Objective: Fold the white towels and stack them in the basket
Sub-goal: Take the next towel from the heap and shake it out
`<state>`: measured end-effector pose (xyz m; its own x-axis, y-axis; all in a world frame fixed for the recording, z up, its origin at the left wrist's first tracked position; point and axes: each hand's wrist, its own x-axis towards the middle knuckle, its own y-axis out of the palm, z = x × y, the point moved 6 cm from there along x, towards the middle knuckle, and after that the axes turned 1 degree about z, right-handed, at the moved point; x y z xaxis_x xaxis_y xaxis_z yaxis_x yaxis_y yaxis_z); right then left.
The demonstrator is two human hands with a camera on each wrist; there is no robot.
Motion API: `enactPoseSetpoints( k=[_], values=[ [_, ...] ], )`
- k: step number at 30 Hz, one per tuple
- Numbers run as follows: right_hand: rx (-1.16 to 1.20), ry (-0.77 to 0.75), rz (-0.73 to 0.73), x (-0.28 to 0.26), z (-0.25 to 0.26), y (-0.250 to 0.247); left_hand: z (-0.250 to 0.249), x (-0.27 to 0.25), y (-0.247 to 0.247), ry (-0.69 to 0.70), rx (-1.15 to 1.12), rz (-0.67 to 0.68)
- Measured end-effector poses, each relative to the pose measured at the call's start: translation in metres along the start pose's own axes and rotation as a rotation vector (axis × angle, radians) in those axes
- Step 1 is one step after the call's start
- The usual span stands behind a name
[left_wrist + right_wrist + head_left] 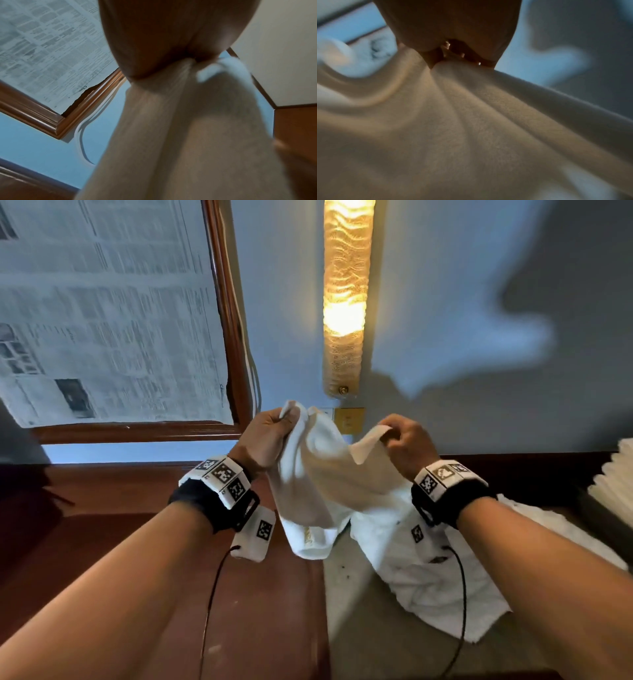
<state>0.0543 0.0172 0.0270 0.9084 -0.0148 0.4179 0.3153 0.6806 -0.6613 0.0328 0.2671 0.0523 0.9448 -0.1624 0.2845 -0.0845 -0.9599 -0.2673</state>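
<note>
Head view: both hands up w/ one white towel [318, 474] held in the air above the bench [239, 594], approx center frame. Left hand [270, 436] at about 10 o'clock of the towel, fingers curled round a bunched top corner, cloth poking out above the fist. Right hand [407, 446] at about 2 o'clock, fingers pinching the other top corner, thin flap sticking out toward the left hand. Towel sags between the two grips and hangs down; lower hem w/ a gold-ish mark sits near 6 o'clock, close over the bench, contact can't tell.

Left wrist view: left hand [163, 40] closed on gathered cloth, towel [197, 135] fanning down from it. Right wrist view: right hand [453, 33] w/ fingers [447, 46] nipping the towel [471, 128], folds radiating from the grip; blurry.

More white towels [438, 587] lie crumpled on the bench at approx 4 o'clock of the held one, under the right wrist. Both wrists carry black bands w/ marker tags and trailing cables. Behind: lit wall lamp [346, 299] at 12 o'clock, wood-framed window [233, 337] covered w/ newspaper [102, 313] at 10 o'clock. Pleated white item at far right edge, unclear what.
</note>
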Motion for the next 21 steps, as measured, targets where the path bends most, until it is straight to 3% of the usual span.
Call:
enactPoseSetpoints(
  k=[4, 8, 12, 16, 21],
  values=[
    [0.097, -0.381, -0.056, -0.011, 0.13, 0.004, -0.014, -0.023, -0.027, 0.051, -0.137, -0.048],
    [0.027, -0.326, -0.064, -0.025, 0.178, 0.014, -0.013, -0.042, -0.032, -0.005, -0.181, 0.005],
    [-0.062, -0.177, -0.051, -0.061, 0.175, 0.015, -0.005, -0.059, -0.039, 0.042, -0.14, 0.094],
    [-0.158, -0.083, 0.131, -0.111, 0.153, 0.04, -0.016, -0.07, -0.046, 0.115, -0.103, 0.09],
    [-0.274, 0.201, 0.113, -0.158, 0.07, 0.051, -0.017, -0.076, -0.068, 0.106, -0.116, 0.05]
  ],
)
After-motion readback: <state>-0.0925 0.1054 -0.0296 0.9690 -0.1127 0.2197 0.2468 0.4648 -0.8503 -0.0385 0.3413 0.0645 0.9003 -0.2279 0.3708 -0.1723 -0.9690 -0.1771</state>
